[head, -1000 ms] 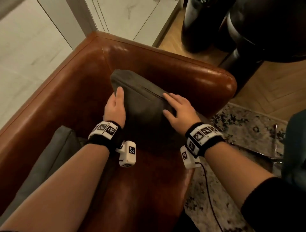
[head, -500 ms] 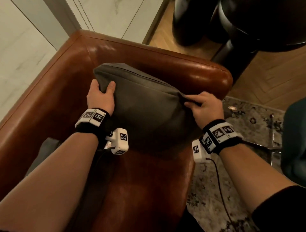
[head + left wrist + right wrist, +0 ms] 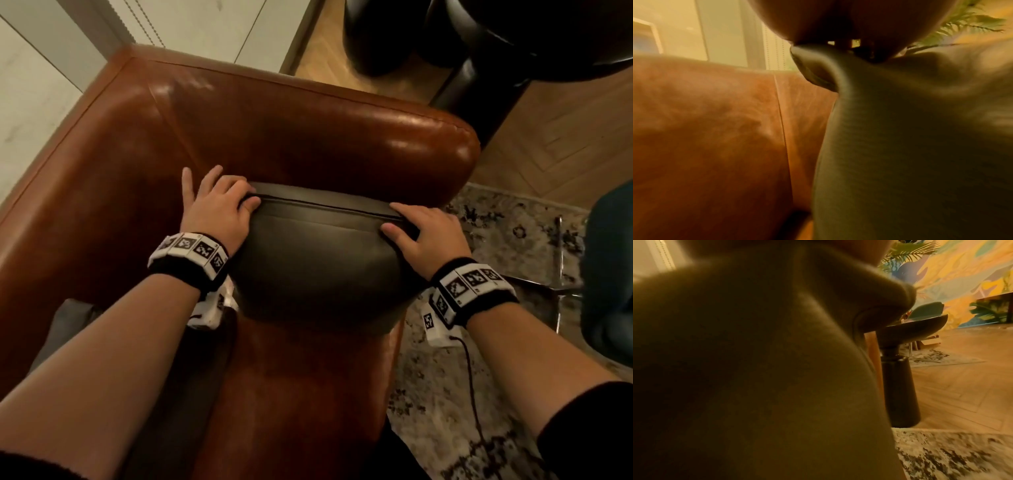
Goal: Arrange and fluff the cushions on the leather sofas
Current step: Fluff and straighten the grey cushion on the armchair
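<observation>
In the head view, a dark grey cushion [image 3: 318, 260] stood on the seat of the brown leather sofa [image 3: 308, 137], its top seam lying against the sofa's right armrest. The left hand [image 3: 215, 209] gripped the cushion's upper left corner, thumb on the near face and some fingers curled over the seam, while the outer fingers stretched loosely toward the backrest. The right hand [image 3: 424, 233] held the upper right corner, thumb on the near face and fingers folded over the top edge. The cushion bulged between the two hands. Below the left forearm, part of a second grey cushion [image 3: 72, 318] showed. Beyond the right hand lay a patterned rug [image 3: 507, 233], and past the armrest stood a dark side table [image 3: 479, 82] on the wood floor.

In the left wrist view, the cushion [image 3: 910, 146] filled the right half, its corner pinched under the left hand [image 3: 849, 19], with the sofa's leather [image 3: 715, 129] to the left.

In the right wrist view, the cushion [image 3: 756, 369] covered most of the picture; the right hand showed only as a blur at the top edge, so its grip could not be judged there. To its right stood the side table [image 3: 900, 386] and the rug [image 3: 951, 456].
</observation>
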Demonstrator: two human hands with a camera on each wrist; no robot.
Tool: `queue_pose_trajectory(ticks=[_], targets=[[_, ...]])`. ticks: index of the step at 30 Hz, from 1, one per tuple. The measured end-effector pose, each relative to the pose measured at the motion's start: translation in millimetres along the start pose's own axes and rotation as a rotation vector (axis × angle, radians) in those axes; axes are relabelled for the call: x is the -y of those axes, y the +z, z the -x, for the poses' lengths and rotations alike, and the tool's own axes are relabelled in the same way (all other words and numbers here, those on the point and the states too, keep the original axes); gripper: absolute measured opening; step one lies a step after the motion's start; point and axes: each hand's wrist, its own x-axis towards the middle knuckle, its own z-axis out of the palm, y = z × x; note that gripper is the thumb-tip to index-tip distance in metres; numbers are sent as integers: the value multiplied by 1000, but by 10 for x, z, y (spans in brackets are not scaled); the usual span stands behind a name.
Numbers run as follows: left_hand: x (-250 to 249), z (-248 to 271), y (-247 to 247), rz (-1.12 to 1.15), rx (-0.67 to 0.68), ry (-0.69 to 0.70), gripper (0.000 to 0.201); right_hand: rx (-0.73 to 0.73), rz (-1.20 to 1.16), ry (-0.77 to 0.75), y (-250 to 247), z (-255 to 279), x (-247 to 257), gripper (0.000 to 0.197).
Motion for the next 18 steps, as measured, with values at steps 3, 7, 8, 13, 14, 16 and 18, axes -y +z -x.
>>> queue_pose_trajectory(ticks=[3, 7, 8, 13, 14, 16, 18], targets=[[25, -157, -126, -24, 22, 81, 26, -88, 35, 17, -83, -94, 74, 40], [17, -333, -221, 26, 37, 17, 34, -81, -18, 100, -142, -203, 154, 40], [45, -336, -225, 56, 41, -19, 39, -57, -31, 119, -154, -216, 131, 43], [372, -82, -102, 326, -6, -329, 54, 11, -60, 133, -182, 10, -156, 43], [398, -15, -74, 478, 19, -426, 55, 0, -77, 139, -161, 69, -199, 40], [363, 87, -24, 656, 75, -504, 53, -41, -90, 156, -87, 139, -236, 32], [307, 110, -29, 709, 13, -485, 44, -120, -109, 177, -27, 132, -201, 27]])
